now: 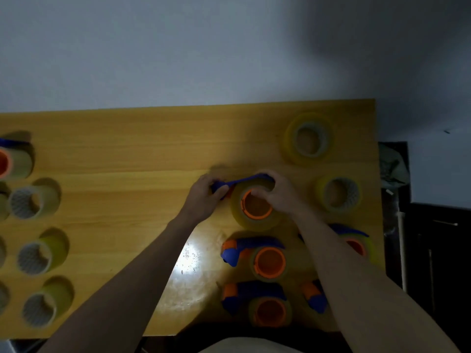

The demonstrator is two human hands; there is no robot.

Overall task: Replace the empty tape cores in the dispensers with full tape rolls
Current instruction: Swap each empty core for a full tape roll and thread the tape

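Fingers of my left hand (pixel 204 197) curl round the blue handle of the tape dispenser (pixel 244 183) mid-table, while my right hand (pixel 276 193) grips the full tape roll (pixel 251 217) seated on its orange hub — three more loaded dispensers (pixel 257 256) lie nearer me, on the wooden table (pixel 127 149).
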